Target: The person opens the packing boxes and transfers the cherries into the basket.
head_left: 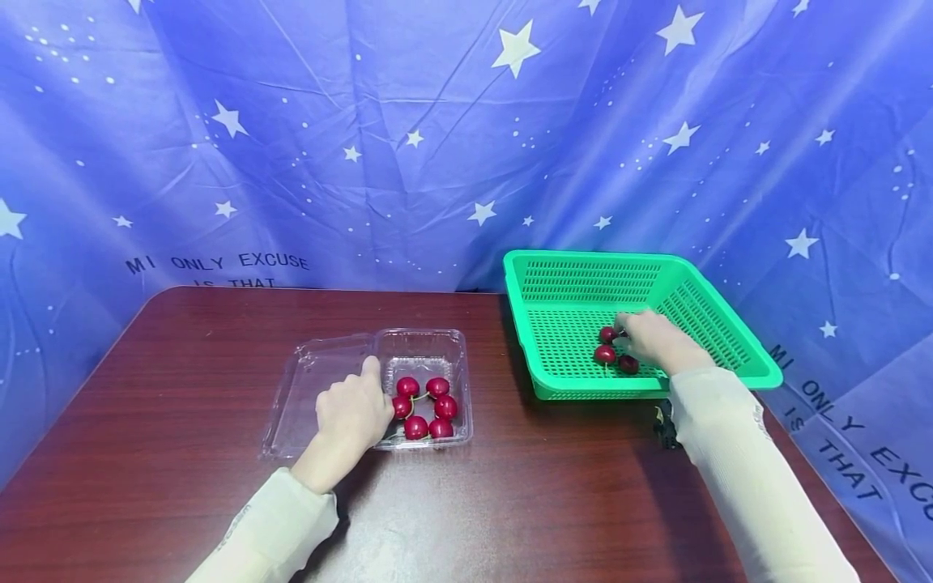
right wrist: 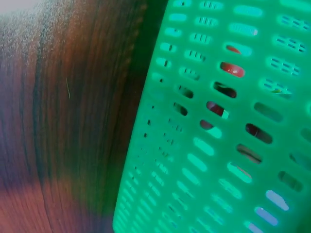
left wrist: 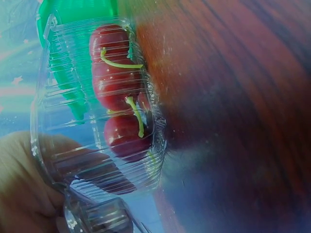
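Note:
A clear plastic box (head_left: 457, 364) with its lid (head_left: 309, 397) folded out to the left holds several red cherries (head_left: 415, 427), some with green stems. My left hand (head_left: 355, 411) grips the box's hinge side, with fingers inside showing through the ribbed wall (left wrist: 63, 121) in the left wrist view. To the right, my right hand (head_left: 659, 338) reaches down into a green basket (head_left: 535, 356). Its fingertips are right at the cherries (head_left: 604, 354) on the basket floor; I cannot tell whether they pinch one. In the right wrist view the basket wall (right wrist: 194, 145) hides that hand, and red shows through slots.
Both containers stand on a dark reddish wooden table (head_left: 437, 518). A small black object (head_left: 665, 425) sits under the right forearm, in front of the basket. A blue star-patterned curtain (head_left: 408, 202) hangs close behind the table and along its sides.

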A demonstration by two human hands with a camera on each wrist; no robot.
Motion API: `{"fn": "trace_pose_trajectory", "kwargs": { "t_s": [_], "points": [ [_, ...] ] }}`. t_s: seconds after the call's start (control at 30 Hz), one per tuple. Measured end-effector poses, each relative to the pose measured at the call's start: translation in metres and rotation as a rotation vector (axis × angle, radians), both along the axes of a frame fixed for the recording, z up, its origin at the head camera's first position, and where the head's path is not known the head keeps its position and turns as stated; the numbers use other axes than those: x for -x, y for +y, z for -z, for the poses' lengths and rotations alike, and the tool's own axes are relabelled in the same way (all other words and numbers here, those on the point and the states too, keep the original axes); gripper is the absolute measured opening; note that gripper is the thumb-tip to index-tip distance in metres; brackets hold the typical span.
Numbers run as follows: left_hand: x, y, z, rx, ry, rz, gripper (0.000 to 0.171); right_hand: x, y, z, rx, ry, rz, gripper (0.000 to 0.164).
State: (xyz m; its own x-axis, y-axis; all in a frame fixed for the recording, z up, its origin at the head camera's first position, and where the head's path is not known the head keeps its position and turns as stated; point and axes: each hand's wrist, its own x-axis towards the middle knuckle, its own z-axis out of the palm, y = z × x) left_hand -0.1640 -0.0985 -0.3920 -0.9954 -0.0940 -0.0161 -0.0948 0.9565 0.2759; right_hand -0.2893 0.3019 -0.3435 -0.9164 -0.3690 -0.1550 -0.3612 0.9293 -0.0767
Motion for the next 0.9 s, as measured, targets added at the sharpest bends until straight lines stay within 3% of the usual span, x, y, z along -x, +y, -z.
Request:
{"fn": "trace_pose_trajectory", "kwargs": {
  "t_s": [0.9],
  "points": [
    [-0.0009, 0.0014, -0.0012, 0.0, 0.004, -0.003, 0.026, -0.0023, 0.0074, -0.0047, -0.002, -0.007, -0.007, 0.019]
  ]
}}
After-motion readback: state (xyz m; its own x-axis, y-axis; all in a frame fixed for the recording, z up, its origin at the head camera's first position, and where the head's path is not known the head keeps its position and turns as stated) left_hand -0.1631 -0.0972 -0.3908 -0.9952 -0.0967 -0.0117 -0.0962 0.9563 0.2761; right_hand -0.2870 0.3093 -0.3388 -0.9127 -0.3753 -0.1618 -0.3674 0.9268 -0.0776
